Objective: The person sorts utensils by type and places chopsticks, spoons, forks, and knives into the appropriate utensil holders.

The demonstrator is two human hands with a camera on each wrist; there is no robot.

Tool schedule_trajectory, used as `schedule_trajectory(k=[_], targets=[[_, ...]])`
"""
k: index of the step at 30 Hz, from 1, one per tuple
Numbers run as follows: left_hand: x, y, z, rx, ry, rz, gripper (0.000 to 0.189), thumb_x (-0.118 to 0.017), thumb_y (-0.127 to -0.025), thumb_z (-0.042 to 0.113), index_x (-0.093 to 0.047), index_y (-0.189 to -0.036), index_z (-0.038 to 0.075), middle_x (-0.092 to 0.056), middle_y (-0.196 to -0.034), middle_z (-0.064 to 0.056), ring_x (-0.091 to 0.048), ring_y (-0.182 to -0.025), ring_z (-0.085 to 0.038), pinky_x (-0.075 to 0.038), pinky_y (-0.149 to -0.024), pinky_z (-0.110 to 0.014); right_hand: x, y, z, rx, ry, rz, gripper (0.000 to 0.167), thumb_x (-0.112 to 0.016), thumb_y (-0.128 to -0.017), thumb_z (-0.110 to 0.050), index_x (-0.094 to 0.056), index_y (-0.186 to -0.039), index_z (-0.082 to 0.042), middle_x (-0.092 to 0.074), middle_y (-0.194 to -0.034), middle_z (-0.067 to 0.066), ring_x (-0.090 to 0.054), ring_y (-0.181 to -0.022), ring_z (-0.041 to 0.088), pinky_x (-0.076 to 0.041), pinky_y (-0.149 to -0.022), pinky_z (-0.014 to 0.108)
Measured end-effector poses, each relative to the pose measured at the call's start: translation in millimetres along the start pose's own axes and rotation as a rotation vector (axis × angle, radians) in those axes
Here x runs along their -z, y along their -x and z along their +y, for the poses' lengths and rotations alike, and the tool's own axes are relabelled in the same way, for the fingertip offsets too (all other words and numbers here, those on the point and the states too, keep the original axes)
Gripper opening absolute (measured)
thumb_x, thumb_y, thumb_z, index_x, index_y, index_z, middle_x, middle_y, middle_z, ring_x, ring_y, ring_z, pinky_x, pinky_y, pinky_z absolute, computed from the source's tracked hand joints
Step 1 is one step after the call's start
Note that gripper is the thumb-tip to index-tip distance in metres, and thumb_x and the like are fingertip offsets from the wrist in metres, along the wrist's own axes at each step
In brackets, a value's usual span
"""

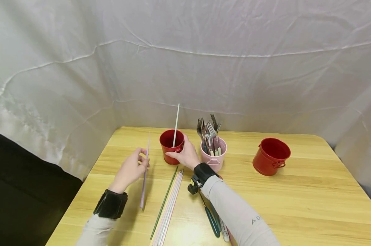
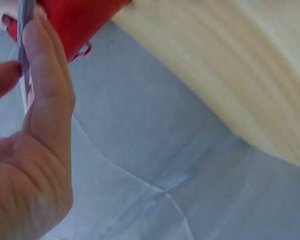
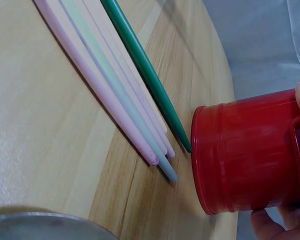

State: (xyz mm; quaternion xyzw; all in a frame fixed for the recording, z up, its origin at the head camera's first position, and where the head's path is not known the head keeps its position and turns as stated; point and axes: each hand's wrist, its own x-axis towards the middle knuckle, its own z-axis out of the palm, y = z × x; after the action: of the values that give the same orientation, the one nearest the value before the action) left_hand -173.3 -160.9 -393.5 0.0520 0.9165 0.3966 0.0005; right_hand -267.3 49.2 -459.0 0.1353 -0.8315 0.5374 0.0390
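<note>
My left hand (image 1: 131, 169) pinches a lilac chopstick (image 1: 143, 188) between thumb and fingers, above the table on the left. In the left wrist view the chopstick (image 2: 23, 45) lies along the fingers. With my right hand (image 1: 188, 155) I grip the small red bucket (image 1: 168, 153) by its side near the rim. A pale chopstick (image 1: 176, 123) leans upright inside that bucket. In the right wrist view, fingertips (image 3: 267, 227) touch the red bucket (image 3: 250, 155). On the table before it lie a dark green chopstick (image 1: 165, 201) and several pastel chopsticks (image 1: 169, 213) side by side.
Right of my right hand stands a pink bucket (image 1: 217, 162) holding several forks (image 1: 210, 130) and other cutlery. Another red bucket (image 1: 262, 162) is farther right. Dark-green-handled cutlery (image 1: 212, 221) lies partly hidden under my right forearm. A grey-white cloth (image 1: 188, 78) hangs behind the table.
</note>
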Motion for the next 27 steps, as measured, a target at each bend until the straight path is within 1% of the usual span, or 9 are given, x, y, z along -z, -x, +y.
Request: schedule_trajectory(k=[4, 9, 12, 15, 17, 19, 22, 24, 27], targets=[[6.9, -10.7, 10.6, -0.064, 0.034, 0.104, 0.024, -0.053, -0.1, 0.008, -0.051, -0.123, 0.001, -0.072, -0.09, -0.019, -0.072, -0.074, -0.027, -0.056, -0.059, -0.029, 0.1, 0.4, 0.0, -0.001, -0.002, -0.006, 0.092, -0.09, -0.076, -0.022, -0.037, -0.151, -0.013, -0.058, -0.145, 0.011, -0.055, -0.134, 0.026, -0.046, -0.114, 0.044], [12.9, -21.6, 23.0, -0.152, 0.087, 0.267, 0.023, -0.054, -0.101, 0.008, -0.052, -0.123, 0.002, -0.074, -0.095, -0.021, -0.073, -0.078, -0.03, -0.061, -0.067, -0.031, -0.6, 1.7, -0.7, 0.0, 0.0, -0.012, 0.092, -0.089, -0.076, -0.022, -0.036, -0.151, -0.012, -0.057, -0.145, 0.012, -0.056, -0.134, 0.027, -0.047, -0.113, 0.044], [15.0, -28.3, 30.2, -0.206, 0.14, 0.362, 0.022, -0.053, -0.102, 0.009, -0.053, -0.123, 0.003, -0.074, -0.099, -0.021, -0.073, -0.082, -0.029, -0.061, -0.071, -0.026, -1.4, 1.7, -1.5, -0.003, -0.004, -0.013, 0.092, -0.089, -0.076, -0.022, -0.036, -0.151, -0.013, -0.057, -0.146, 0.011, -0.055, -0.134, 0.027, -0.047, -0.113, 0.044], [15.4, -34.3, 38.0, -0.255, 0.187, 0.45, 0.022, -0.054, -0.103, 0.011, -0.053, -0.124, 0.003, -0.075, -0.101, -0.019, -0.074, -0.085, -0.028, -0.057, -0.071, -0.015, -1.8, 1.2, -2.5, -0.008, -0.013, -0.012, 0.092, -0.089, -0.076, -0.022, -0.036, -0.151, -0.014, -0.056, -0.147, 0.011, -0.054, -0.135, 0.026, -0.046, -0.114, 0.044], [15.2, -37.6, 43.6, -0.288, 0.201, 0.5, 0.023, -0.055, -0.103, 0.013, -0.053, -0.124, 0.004, -0.075, -0.101, -0.018, -0.074, -0.087, -0.029, -0.054, -0.072, -0.009, -1.6, 1.1, -2.8, -0.001, -0.021, -0.011, 0.092, -0.089, -0.076, -0.022, -0.036, -0.151, -0.013, -0.056, -0.147, 0.011, -0.054, -0.135, 0.026, -0.046, -0.114, 0.045], [14.8, -40.8, 49.8, -0.314, 0.223, 0.541, 0.024, -0.057, -0.102, 0.014, -0.053, -0.124, 0.004, -0.075, -0.102, -0.018, -0.074, -0.089, -0.03, -0.052, -0.073, -0.005, -1.6, 1.2, -2.8, 0.006, -0.024, -0.012, 0.092, -0.089, -0.076, -0.021, -0.036, -0.151, -0.013, -0.056, -0.147, 0.011, -0.054, -0.135, 0.026, -0.045, -0.114, 0.044], [13.2, -47.1, 58.1, -0.357, 0.258, 0.582, 0.025, -0.058, -0.102, 0.013, -0.054, -0.125, 0.003, -0.075, -0.103, -0.019, -0.073, -0.091, -0.031, -0.051, -0.076, -0.004, -1.2, 1.9, -2.8, 0.009, -0.019, -0.013, 0.092, -0.089, -0.076, -0.021, -0.036, -0.151, -0.013, -0.056, -0.147, 0.011, -0.054, -0.135, 0.026, -0.045, -0.114, 0.044], [11.2, -52.4, 62.8, -0.379, 0.277, 0.597, 0.026, -0.059, -0.102, 0.014, -0.054, -0.125, 0.003, -0.075, -0.104, -0.019, -0.073, -0.091, -0.031, -0.051, -0.077, -0.005, -0.6, 2.2, -3.0, 0.004, -0.01, -0.013, 0.092, -0.089, -0.076, -0.021, -0.036, -0.151, -0.013, -0.056, -0.147, 0.011, -0.054, -0.135, 0.026, -0.046, -0.114, 0.044], [7.3, -61.0, 68.8, -0.397, 0.284, 0.599, 0.026, -0.059, -0.102, 0.015, -0.055, -0.125, 0.003, -0.076, -0.105, -0.019, -0.073, -0.092, -0.03, -0.051, -0.077, -0.006, 0.3, 2.4, -3.3, 0.004, -0.001, -0.004, 0.091, -0.089, -0.077, -0.022, -0.037, -0.151, -0.013, -0.056, -0.146, 0.011, -0.055, -0.135, 0.027, -0.046, -0.114, 0.044]])
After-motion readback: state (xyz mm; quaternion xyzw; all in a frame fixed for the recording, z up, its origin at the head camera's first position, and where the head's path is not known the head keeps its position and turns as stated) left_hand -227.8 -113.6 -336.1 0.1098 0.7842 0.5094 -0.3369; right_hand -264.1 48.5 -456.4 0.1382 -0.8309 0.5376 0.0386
